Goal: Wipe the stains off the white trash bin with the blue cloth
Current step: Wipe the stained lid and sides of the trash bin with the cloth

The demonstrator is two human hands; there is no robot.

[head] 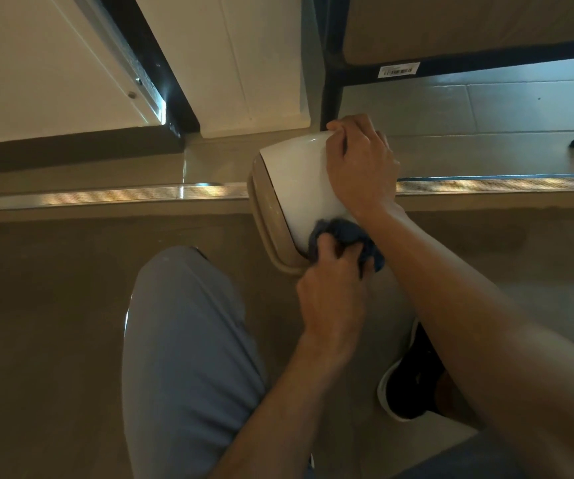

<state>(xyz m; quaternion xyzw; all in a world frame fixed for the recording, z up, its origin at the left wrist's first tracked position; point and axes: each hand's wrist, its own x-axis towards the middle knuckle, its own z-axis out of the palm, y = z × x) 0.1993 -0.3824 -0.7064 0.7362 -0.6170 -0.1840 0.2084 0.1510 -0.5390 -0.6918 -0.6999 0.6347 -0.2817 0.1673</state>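
White trash bin (299,181) tipped on side above floor, near metal floor strip (106,195). Right hand (361,164) curled over base end, steadying bin so side wall is exposed. Left hand (330,292) bunches blue cloth (347,233), pressed on wall near beige lid (265,223). Long axis diagonal: base far-right, lid near-left.

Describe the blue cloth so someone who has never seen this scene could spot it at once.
Start at the white trash bin, tipped on the floor in mid-frame. At its near lower edge, the left hand grips the blue cloth. It is the only dark, crumpled fabric touching the bin.
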